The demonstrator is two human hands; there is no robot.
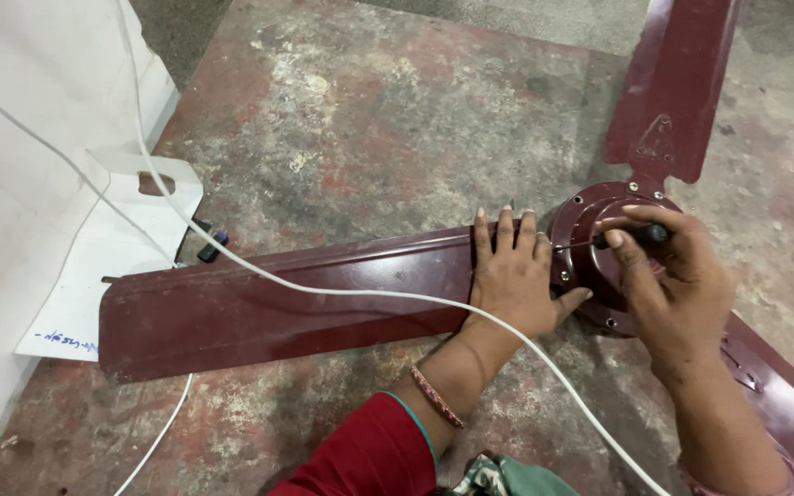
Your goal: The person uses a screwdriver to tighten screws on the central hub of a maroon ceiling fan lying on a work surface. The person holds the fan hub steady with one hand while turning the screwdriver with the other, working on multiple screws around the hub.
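**Working a screw on the fan**

From the head camera, we press our left hand (510, 276) flat and open on the dark red fan blade (287, 298), which lies on the floor (369, 110). Our right hand (677, 276) is closed around a screwdriver (619, 238), its tip at a screw on the round fan hub (590, 266). We think the screw is being turned. Next we need a steady blade and a straight tip.

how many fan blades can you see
3. One blade lies flat to the left under the left hand, one points up toward the top edge, one runs lower right, partly behind the right hand.
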